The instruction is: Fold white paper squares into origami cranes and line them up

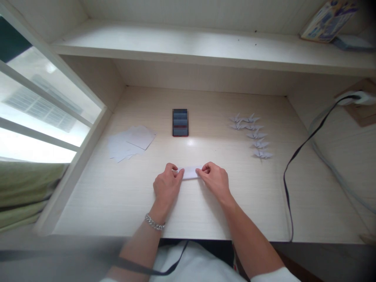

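A small white folded paper [190, 173] lies across the desk's middle, held at both ends. My left hand [168, 181] pinches its left end between thumb and fingers. At the right end, my right hand [215, 178] grips the paper the same way. Part of each end is hidden behind the fingers. Off to the left is a loose pile of white paper sheets [132, 141]. Several folded paper cranes [260, 144] stand in rows on the right side of the desk.
Behind the paper lies a phone [180, 122]. A black cord [296, 152] runs from a wall plug down over the desk's right side. Above the back of the desk is a shelf [188, 43] with a box [326, 21] on it. A window is at the left.
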A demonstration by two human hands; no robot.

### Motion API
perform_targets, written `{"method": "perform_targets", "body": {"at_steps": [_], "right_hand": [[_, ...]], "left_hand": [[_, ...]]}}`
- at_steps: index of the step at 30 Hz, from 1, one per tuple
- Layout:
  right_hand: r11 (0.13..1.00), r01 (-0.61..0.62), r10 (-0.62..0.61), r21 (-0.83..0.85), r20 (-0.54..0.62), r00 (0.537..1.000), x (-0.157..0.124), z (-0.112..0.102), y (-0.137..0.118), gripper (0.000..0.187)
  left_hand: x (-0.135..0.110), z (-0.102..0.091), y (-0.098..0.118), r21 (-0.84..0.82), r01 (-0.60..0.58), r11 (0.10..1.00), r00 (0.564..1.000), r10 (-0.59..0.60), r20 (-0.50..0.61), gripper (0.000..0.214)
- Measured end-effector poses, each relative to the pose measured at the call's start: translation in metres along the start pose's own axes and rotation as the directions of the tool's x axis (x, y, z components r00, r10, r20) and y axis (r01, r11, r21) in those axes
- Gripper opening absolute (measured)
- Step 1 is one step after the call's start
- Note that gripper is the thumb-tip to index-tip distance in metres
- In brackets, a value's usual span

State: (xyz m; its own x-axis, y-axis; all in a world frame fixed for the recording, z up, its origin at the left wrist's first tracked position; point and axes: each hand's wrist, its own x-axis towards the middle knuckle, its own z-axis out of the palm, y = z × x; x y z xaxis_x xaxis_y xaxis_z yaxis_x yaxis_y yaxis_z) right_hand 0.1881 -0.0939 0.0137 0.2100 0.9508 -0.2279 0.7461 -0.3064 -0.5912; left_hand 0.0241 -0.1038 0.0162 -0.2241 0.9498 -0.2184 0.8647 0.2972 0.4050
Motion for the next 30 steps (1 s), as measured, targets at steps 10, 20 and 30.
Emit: {"method": "perform_targets", "body": {"at_steps": [10, 20, 30], "right_hand": [[1.0, -0.001, 0.001, -0.002, 0.006, 1.0, 0.0, -0.001, -0.001, 0.016], [0.997, -0.028, 0.029, -0.076, 0.014, 0.999, -0.001, -0.002, -0.004, 0.018], [0.978, 0.122, -0.14, -0.167, -0.105, 0.984, -0.01, 0.004, 0.002, 0.018]], "left_hand": [[0.0, 0.001, 0.0, 0.004, 0.0, 1.0, 1.0, 0.0, -0.002, 0.03], [-0.004, 0.002, 0.001, 0.04, -0.067, 0.997, 0.997, 0.068, -0.03, 0.029], [-0.011, 0.003, 0.003, 0.107, -0.205, 0.973, 0.967, 0.218, -0.129, 0.027]]}}
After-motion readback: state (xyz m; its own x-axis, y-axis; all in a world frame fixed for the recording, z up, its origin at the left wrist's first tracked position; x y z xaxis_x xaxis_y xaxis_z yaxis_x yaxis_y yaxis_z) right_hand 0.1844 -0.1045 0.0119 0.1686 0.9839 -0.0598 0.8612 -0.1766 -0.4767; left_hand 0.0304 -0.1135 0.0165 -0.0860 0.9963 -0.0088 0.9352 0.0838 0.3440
